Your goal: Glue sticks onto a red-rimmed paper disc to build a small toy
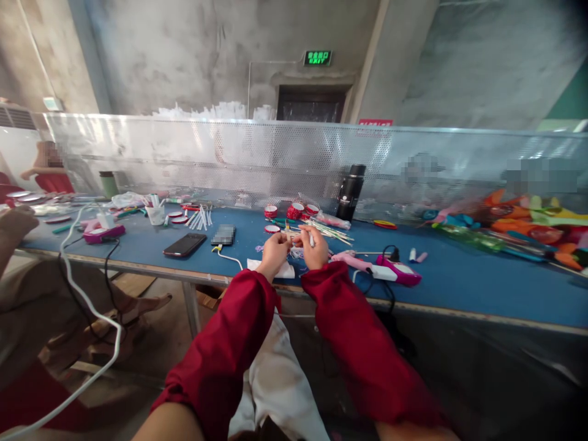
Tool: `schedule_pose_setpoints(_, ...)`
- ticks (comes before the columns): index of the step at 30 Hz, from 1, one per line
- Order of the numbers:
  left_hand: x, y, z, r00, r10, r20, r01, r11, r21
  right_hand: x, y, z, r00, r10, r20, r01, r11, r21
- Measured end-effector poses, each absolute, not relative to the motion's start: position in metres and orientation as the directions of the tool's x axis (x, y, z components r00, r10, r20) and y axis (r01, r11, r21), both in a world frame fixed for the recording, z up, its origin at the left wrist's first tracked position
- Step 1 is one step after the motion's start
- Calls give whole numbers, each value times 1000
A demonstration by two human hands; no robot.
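Observation:
Over the near edge of the blue table [482,275], my left hand [274,254] and my right hand [316,250] meet with bent, pinching fingers. Between the fingertips is something small and pale, too small to name. A short white stick-like piece [312,241] shows at my right hand's fingers. Beneath the hands lies a white sheet [287,270], perhaps paper or tissue, with small purple scraps around it. Just beyond them are red-and-white round rolls [295,211] and a bundle of thin pale sticks [333,231]. A pink glue gun [351,261] lies right of my right hand.
Right of the glue gun is a magenta device [404,273] with cords. A black thermos [351,193] stands behind; colourful items [533,229] pile at right. To the left lie a phone [184,245], a white cup [156,214] and a co-worker's hand [18,223].

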State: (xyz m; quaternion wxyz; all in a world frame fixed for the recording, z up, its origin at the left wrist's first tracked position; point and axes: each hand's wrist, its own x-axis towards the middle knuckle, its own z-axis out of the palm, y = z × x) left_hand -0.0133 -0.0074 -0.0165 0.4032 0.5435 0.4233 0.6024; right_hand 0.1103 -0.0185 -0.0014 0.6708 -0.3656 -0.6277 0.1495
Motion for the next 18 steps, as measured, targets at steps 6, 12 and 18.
schedule_pose_setpoints(6,-13,-8,-15,-73,949,307,-62,-311,948,112,-16,-3,127,665,736,308,679,-667)
schedule_pose_setpoints(12,-12,-11,-13,-45,958,282,-124,-286,950,111,-12,-6,107,684,722,288,673,-681)
schedule_pose_setpoints(18,-14,-18,-8,-103,952,289,-149,-302,942,111,-9,-6,166,663,730,258,685,-681)
